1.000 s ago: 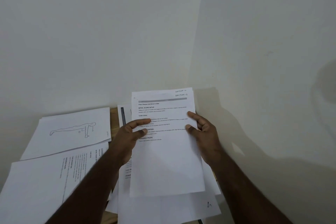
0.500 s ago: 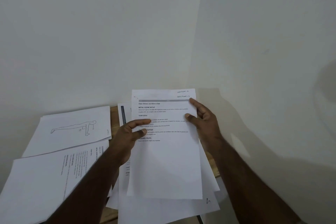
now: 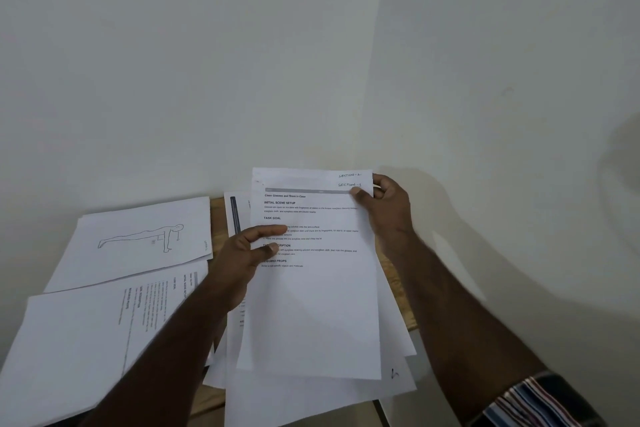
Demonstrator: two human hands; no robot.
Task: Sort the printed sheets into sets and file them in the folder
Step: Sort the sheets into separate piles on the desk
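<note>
Both hands hold 1 sheet (image 3: pixel 311 288) above the worktop (image 3: pixel 216 218) stack — left hand (image 3: pixel 242 263) pinching its edge, right hand (image 3: pixel 384 208) gripping the top corner. Best read the section label, then lay it squarely on the matching pile.

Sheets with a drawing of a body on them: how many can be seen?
1. The sheet with the push-up figure lies at the far left of the table, beside the wall. Others may hide in the stack under the hands.

A plain paperwork corner, perhaps an office: a small wooden table (image 3: pixel 217 218) strewn with printed sheets (image 3: pixel 104 329) against bare white walls (image 3: pixel 207 62)
</note>
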